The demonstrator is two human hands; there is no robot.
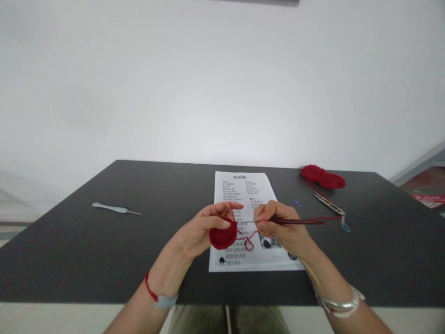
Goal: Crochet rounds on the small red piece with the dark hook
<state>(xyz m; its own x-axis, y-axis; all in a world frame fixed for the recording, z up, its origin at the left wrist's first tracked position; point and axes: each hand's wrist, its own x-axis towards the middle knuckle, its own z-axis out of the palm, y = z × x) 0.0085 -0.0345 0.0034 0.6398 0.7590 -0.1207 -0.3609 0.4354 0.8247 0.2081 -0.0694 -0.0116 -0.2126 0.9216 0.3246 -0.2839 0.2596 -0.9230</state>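
Between thumb and fingers, my left hand (201,228) pinches a round piece of red crochet (222,235), its index finger stretched out with yarn running up to it. My right hand (278,222) grips a crochet hook (295,221) with a dark brown handle. The hook's thin metal shaft points left and reaches the right edge of the crochet piece. A loose red yarn tail (249,243) curls below the shaft. Both hands are above a printed pattern sheet (222,266), covering part of its text.
A red yarn skein (323,177) lies at the back right, with thread snips (328,202) in front of it. A small purple stitch marker (298,203) is nearby. On the left of the black table (86,260) rests a grey-handled tool with a thin metal tip (114,208). A white wall (222,83) stands behind.
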